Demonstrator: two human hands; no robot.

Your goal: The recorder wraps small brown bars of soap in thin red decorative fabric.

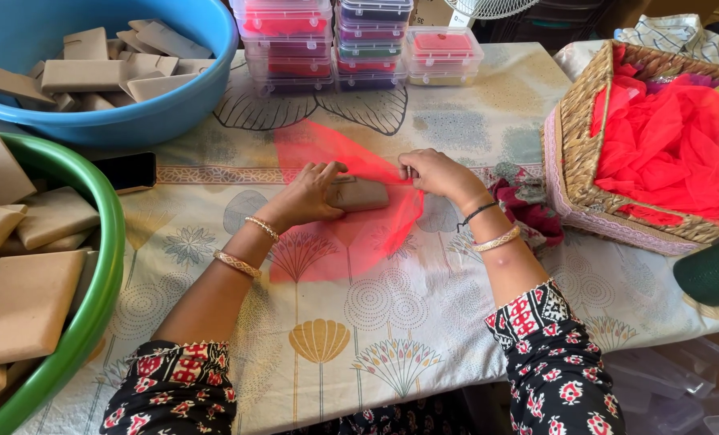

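A sheer red net cloth (327, 242) lies spread on the patterned tablecloth (424, 322). On its middle rests a small brown paper-wrapped packet (362, 194). My left hand (307, 196) presses on the packet's left side, fingers laid over it. My right hand (436, 173) pinches the net's edge just right of the packet and pulls it across the top.
A blue tub (134, 121) at the back left and a green tub (101, 266) at the left hold several brown packets. Stacked clear lidded boxes (327, 40) stand at the back. A wicker basket (577, 153) of red net sits right. A dark phone (126, 171) lies by the tubs.
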